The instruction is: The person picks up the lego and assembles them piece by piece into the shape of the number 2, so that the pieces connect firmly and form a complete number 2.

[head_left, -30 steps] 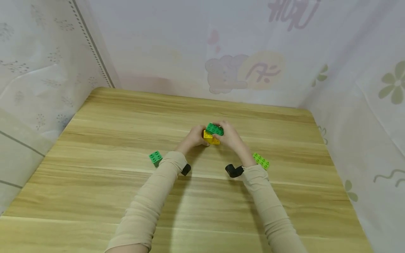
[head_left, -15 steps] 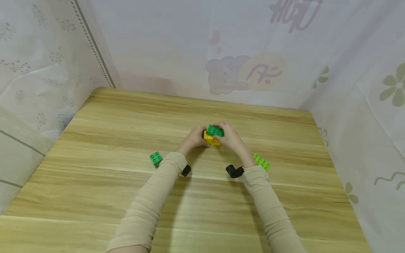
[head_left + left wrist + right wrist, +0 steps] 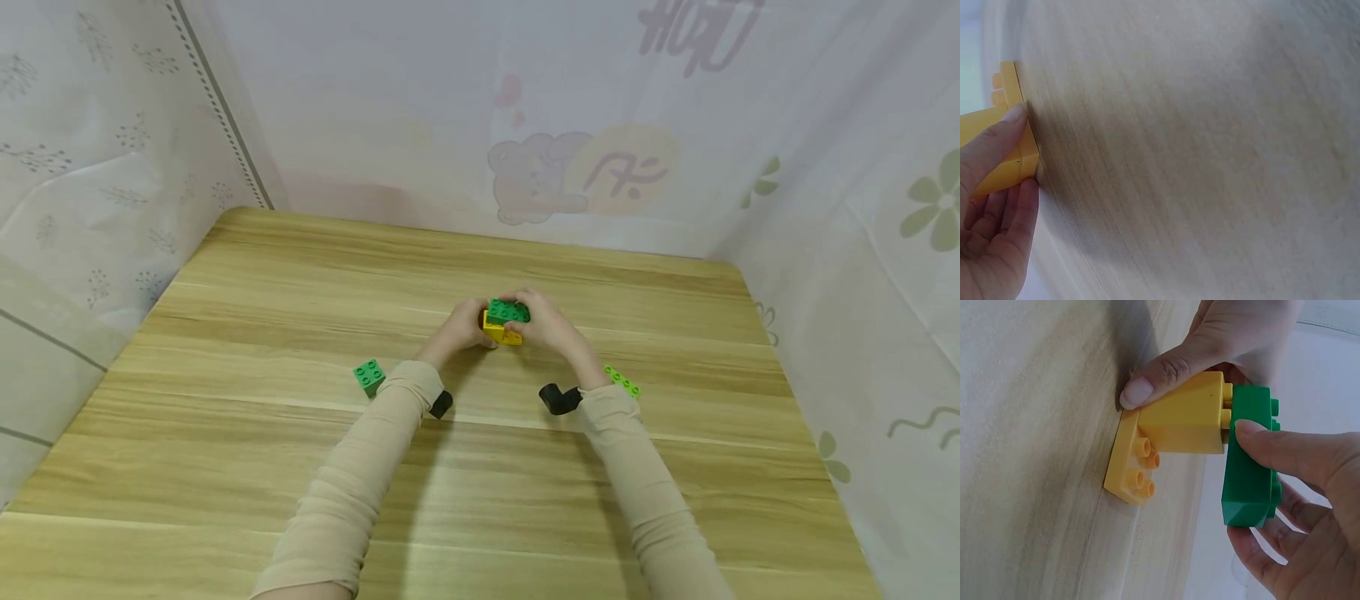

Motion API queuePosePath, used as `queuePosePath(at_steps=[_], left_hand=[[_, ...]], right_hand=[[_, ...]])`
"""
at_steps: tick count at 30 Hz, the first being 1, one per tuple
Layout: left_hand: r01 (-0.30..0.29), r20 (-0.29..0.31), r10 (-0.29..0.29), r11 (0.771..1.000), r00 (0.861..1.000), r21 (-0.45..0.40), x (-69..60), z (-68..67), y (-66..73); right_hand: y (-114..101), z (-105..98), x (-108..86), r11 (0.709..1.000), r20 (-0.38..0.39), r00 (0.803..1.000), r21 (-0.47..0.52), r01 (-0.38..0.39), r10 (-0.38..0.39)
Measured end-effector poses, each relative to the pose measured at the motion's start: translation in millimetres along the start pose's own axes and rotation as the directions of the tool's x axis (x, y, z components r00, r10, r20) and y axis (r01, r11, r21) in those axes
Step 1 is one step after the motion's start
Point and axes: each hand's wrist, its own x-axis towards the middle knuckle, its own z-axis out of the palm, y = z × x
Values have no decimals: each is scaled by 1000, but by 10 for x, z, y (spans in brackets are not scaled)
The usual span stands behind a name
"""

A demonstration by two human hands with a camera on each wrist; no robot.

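My left hand [image 3: 467, 325] holds a yellow block [image 3: 1188, 419] that stands on a flat yellow plate-like brick [image 3: 1124, 459]. Its thumb presses the place where the two yellow pieces meet, as the left wrist view also shows. Two rows of bare studs stick up from the flat piece. My right hand [image 3: 547, 323] pinches a long green brick [image 3: 1249, 459] between thumb and fingers. The green brick sits over the top of the yellow block, overhanging it on one side. Yellow studs still show in the narrow gap between them. The yellow assembly rests on the wooden table.
A small green brick [image 3: 369, 377] lies beside my left sleeve. Past my right sleeve is a lime-green brick [image 3: 622, 382], partly covered by the arm. Black wrist pieces [image 3: 558, 399] hang under the wrists. Patterned cloth walls stand behind and beside the wooden table [image 3: 480, 517].
My right hand has brought the green brick slightly left and lower onto the yellow block. The right forearm now covers more of the lime-green brick. My left hand has stayed in place.
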Motion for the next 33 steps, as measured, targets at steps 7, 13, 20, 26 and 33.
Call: queuePosePath(at_steps=[7, 13, 20, 26, 33], left_hand=[[4, 4, -4, 1000, 1000, -4, -1, 9, -11], [16, 6, -16, 1000, 1000, -5, -5, 11, -5], [28, 4, -28, 1000, 1000, -8, -17, -16, 6], [15, -6, -15, 1000, 1000, -11, -17, -22, -6], [-15, -61, 12, 999, 998, -52, -47, 46, -58]], right_hand=[[-15, -42, 14, 1000, 49, 998, -14, 26, -25], [-37, -49, 21, 999, 71, 997, -37, 22, -19], [-59, -54, 43, 998, 82, 996, -50, 23, -19], [-29, -57, 57, 999, 73, 996, -15, 47, -46], [30, -21, 47, 998, 68, 996, 31, 60, -62]])
